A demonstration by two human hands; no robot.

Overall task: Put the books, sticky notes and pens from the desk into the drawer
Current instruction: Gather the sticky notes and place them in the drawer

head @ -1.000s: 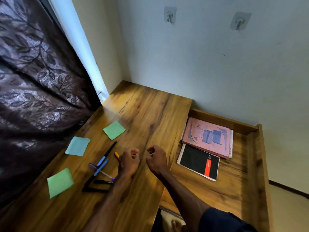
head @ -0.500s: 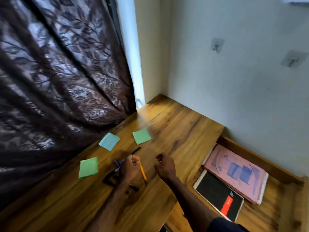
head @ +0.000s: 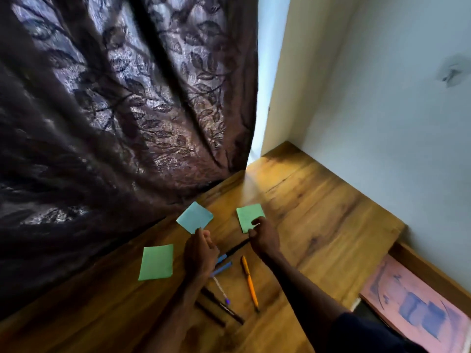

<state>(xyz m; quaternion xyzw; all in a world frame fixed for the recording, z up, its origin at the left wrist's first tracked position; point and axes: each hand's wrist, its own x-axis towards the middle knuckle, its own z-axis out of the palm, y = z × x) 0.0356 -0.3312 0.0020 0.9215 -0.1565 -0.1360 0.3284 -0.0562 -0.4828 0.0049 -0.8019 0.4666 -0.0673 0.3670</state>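
A: Where are the hands?

B: Both over the desk (head: pixel 318 200). Left hand (head: pixel 201 253) is at the near corner of the blue note (head: pixel 195 217), fingers curled, fingertips touching or just at that corner. Right hand (head: pixel 263 239) is on the near edge of the green note (head: pixel 250 217), fingers bent onto the paper.

A: Gripping?

B: Frame is blurred. Right looks pinched on the green note's edge, probably a hold, but I can't confirm. Left is loosely closed; can't tell if it has the blue note.

A: Rest of the stuff?

B: Second green note (head: pixel 156 262) lies flat, left of the left hand, apart from it. Pens sit between and under the forearms: a black pen (head: pixel 235 249) runs between the two hands, blue pen (head: pixel 221 268) just beside the left wrist, orange pen (head: pixel 249 282) near the right forearm, clear of both hands. Two dark pens (head: pixel 221 308) closer to the body, partly hidden by the left arm.

A: Books?

B: Pink book (head: pixel 418 309) is in the drawer (head: pixel 430 273) at lower right, well apart from both hands.
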